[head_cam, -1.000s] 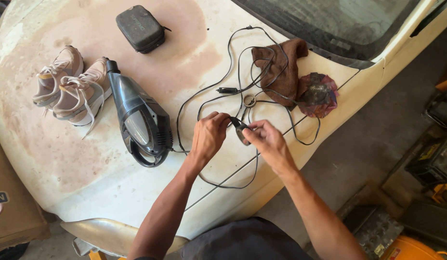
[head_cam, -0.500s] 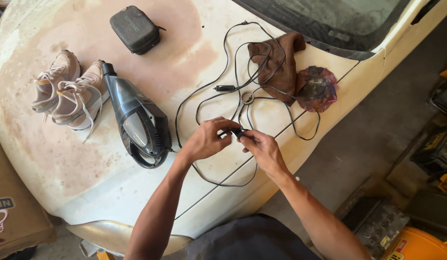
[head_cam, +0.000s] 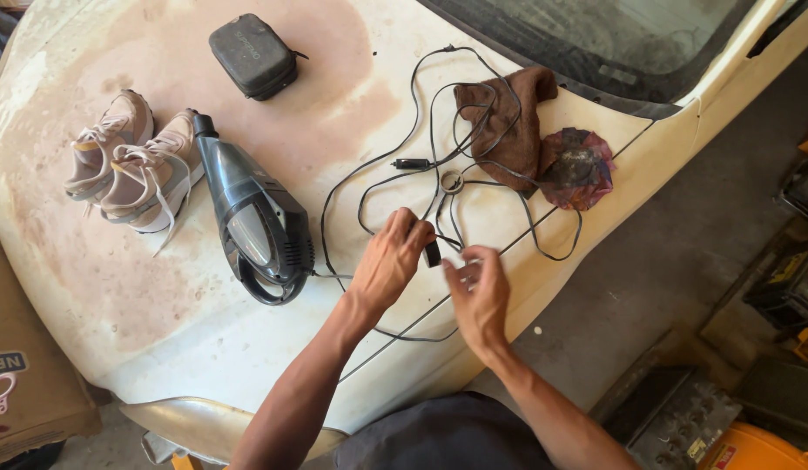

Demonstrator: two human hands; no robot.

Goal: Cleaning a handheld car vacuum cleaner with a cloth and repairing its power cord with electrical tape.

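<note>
Here, left hand (head_cam: 388, 261) pinching black cord (head_cam: 360, 187) (fingers curled), right hand (head_cam: 479, 292) spread, fingertips near cord

a thin black cord (head_cam: 369, 187) lies in loose tangled loops across the pale car hood (head_cam: 334, 78).

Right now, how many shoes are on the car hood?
2. One shoe lies at the hood's far left; the second shoe lies right beside it, next to the handheld vacuum. None appear hidden.
</note>
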